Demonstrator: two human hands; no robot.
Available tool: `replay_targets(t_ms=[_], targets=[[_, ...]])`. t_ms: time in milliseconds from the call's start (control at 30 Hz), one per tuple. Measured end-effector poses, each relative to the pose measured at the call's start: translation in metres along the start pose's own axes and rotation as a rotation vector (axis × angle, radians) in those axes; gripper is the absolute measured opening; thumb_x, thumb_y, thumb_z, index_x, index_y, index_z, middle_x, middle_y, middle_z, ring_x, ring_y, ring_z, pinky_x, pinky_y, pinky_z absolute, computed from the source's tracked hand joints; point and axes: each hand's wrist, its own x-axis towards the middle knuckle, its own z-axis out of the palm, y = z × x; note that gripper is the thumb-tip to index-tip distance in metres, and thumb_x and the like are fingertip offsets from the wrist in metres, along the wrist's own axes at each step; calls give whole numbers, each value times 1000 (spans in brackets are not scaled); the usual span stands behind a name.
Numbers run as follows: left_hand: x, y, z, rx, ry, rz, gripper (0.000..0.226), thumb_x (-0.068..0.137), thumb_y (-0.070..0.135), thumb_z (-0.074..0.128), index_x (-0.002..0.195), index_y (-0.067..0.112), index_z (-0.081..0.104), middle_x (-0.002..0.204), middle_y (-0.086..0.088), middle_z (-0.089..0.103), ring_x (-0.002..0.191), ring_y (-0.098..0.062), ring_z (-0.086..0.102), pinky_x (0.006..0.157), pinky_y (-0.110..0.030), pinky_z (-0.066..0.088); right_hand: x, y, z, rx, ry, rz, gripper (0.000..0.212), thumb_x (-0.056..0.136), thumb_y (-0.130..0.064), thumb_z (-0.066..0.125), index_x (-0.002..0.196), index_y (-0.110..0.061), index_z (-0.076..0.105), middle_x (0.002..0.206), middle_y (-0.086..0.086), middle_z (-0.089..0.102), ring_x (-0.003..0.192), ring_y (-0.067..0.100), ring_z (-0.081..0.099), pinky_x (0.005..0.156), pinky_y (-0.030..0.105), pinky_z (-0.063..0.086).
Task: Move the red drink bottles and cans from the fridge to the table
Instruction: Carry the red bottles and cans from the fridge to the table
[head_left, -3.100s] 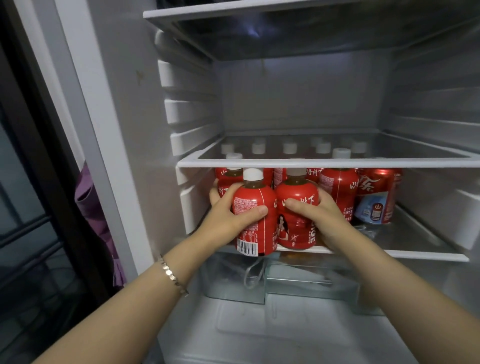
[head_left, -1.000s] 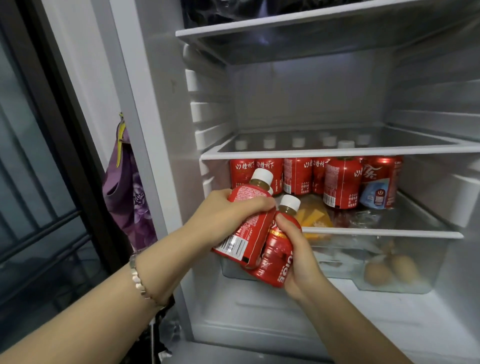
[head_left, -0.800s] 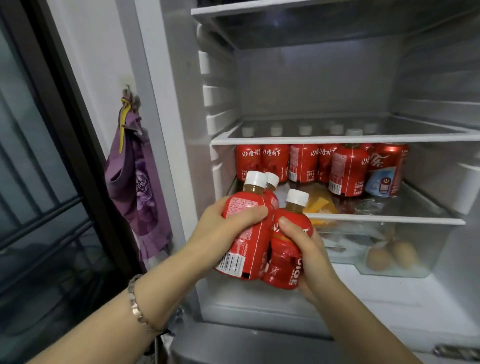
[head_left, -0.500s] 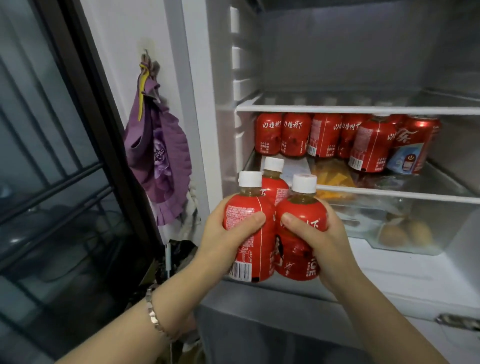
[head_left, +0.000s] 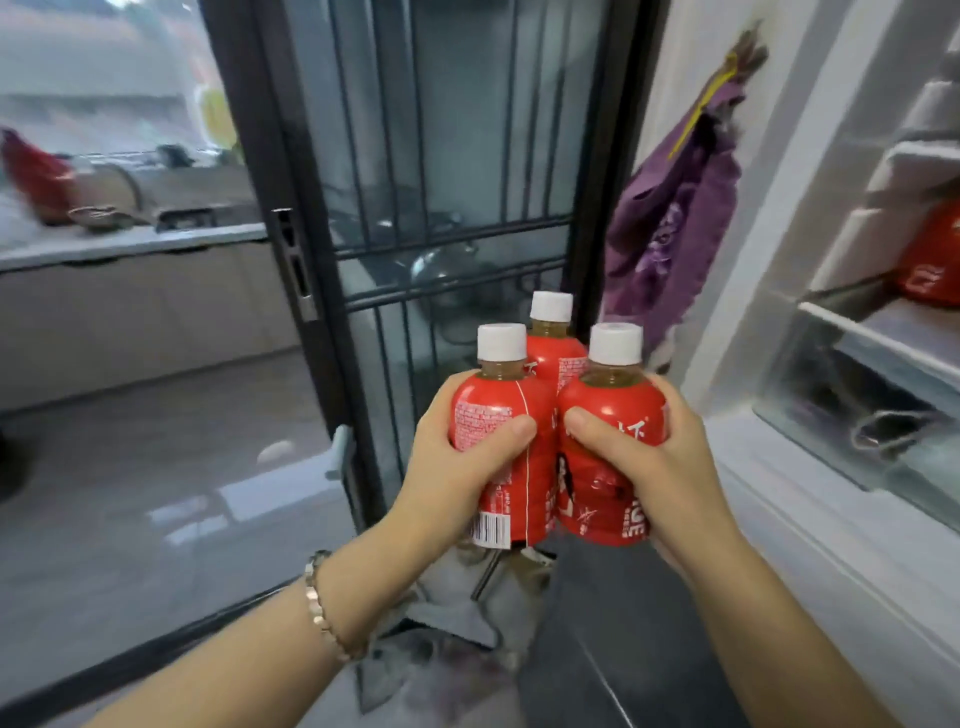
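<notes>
Bottles (head_left: 519, 410) in left hand (head_left: 457, 467), right hand (head_left: 654, 467); fridge edge (head_left: 779, 208) near, floor (head_left: 156, 467) left

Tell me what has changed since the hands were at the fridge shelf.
The three red bottles have come off the shelf and out of the fridge, carried leftward as the view turns away; the fridge now sits at the right edge. The left hand and right hand still grip them together, upright.

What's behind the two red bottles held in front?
A third red bottle: its white cap and shoulder show above the two front bottles. Its lower body is covered by them, so what supports it cannot be seen.
</notes>
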Motion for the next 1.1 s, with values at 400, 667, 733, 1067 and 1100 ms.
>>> replay_targets(t_ms=[400,667,733,1067,1100], targets=[[-242,68,-145,181,751,86,91,37,62,83,112,20,54,102,-2,70,93,-20,69,74,-29,56,-142,-7,196,99,-743,80,70,47,-39,78,112,-27,54,102,-7,66,88,5,67,70,18,54],[-500,133,-215,273,1275,189,63,52,43,73,110,25,55,105,-3,69,94,-20,69,74,-29,57,-359,-39,347,143,-1259,80,51,61,-23,82,101,-35,53,98,-12,65,77,-5,66,58,9,50],[-568,153,-230,280,1383,206,64,50,44,71,109,25,55,102,-1,69,92,-18,69,71,-26,57,-425,-50,382,150,-1357,85,50,61,-25,82,99,-37,51,97,-14,64,78,-4,65,57,7,49],[-837,229,-290,357,1773,267,64,46,44,73,105,24,57,93,1,71,86,-18,70,71,-29,57,-699,-101,514,254,-1782,29,39,71,-21,77,95,-37,51,96,-18,62,86,-2,64,73,13,53],[-856,234,-297,363,1807,275,63,46,43,73,104,23,57,91,2,71,83,-16,70,69,-27,57,-719,-105,526,270,-1802,41,40,69,-22,77,97,-36,52,98,-16,63,88,0,64,75,15,53]])
